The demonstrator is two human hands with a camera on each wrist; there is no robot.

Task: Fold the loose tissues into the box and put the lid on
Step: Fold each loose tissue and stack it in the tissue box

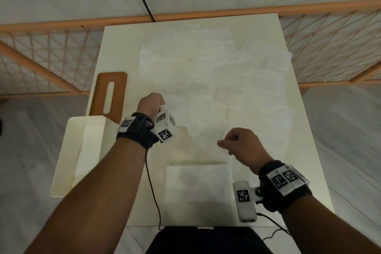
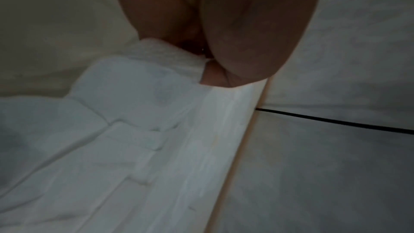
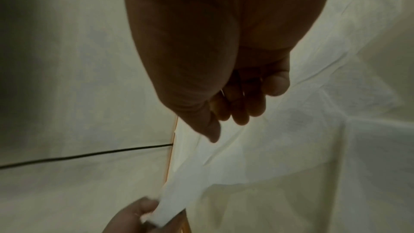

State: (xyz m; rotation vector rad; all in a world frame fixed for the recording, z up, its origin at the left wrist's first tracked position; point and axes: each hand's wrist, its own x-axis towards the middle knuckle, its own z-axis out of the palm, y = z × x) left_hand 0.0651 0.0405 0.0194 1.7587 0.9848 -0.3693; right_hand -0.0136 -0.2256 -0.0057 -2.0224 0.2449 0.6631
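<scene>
While left hand (image 1: 151,103) pinches tissue (image 1: 198,130) (corner), right hand (image 1: 244,145) beside

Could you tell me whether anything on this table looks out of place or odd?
Yes: loose white tissues lie scattered and overlapping across the white table, one overhanging its right edge. The white box juts past the left edge, its brown slotted lid off.

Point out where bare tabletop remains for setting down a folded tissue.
Free: the strip between the folded white tissue, the white open box and the left hand; also the white table's far-left corner beyond the brown slotted lid. Crowded: loose white tissues cover the middle and right.
</scene>
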